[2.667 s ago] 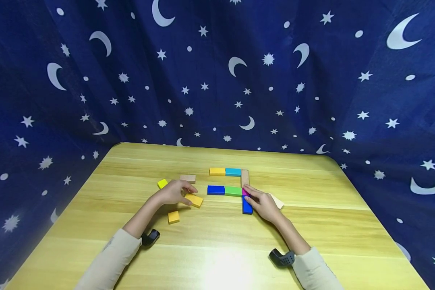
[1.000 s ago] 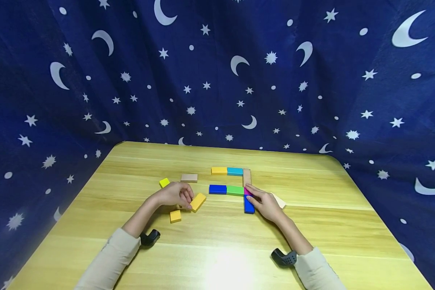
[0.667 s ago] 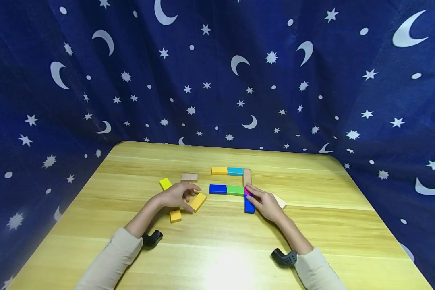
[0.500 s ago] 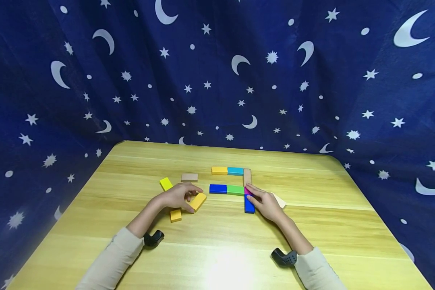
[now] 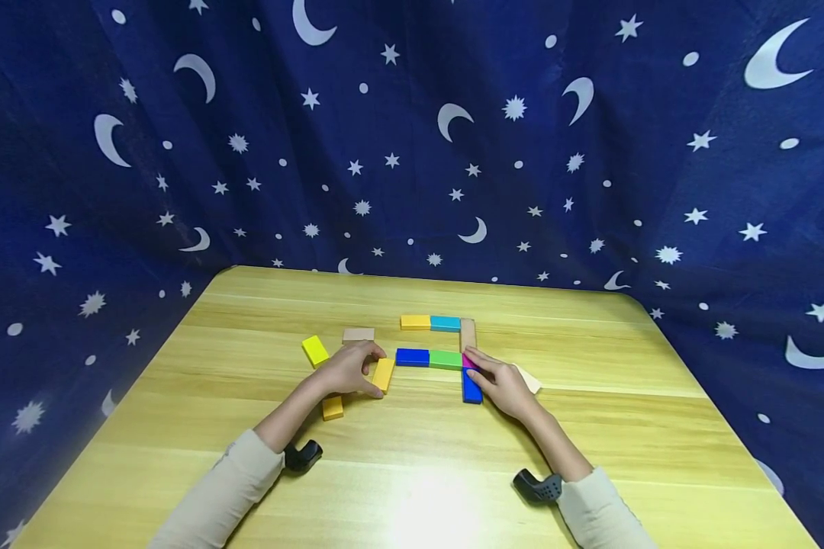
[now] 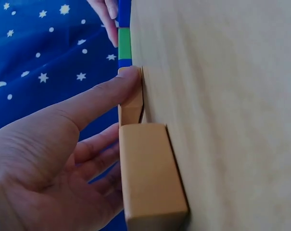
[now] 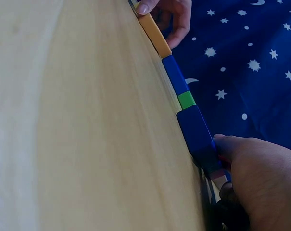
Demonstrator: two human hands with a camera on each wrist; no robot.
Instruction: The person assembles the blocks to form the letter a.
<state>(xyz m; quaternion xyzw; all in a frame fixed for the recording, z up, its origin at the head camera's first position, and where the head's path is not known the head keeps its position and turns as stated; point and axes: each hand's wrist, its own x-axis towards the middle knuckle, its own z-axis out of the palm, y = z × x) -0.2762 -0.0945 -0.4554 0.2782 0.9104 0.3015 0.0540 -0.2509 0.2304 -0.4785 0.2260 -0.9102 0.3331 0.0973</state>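
My left hand pinches an orange block by its ends, thumb at the near end and fingers at the far end. The block lies flat, just left of a dark blue block. That one joins a green block in a row. At the row's right end, my right hand holds a magenta block between thumb and forefinger, mostly covered. A second blue block lies under the thumb, pointing toward me. A plain wooden block extends away from the magenta one.
Behind the row lie another orange block and a light blue block. Around my left hand are a yellow block, a pale wooden block and an orange block. A cream block shows beside my right hand.
My left hand has turned the orange block from slanting to nearly pointing away from me and shifted it right, closer to the blue block. The right hand stays in place.
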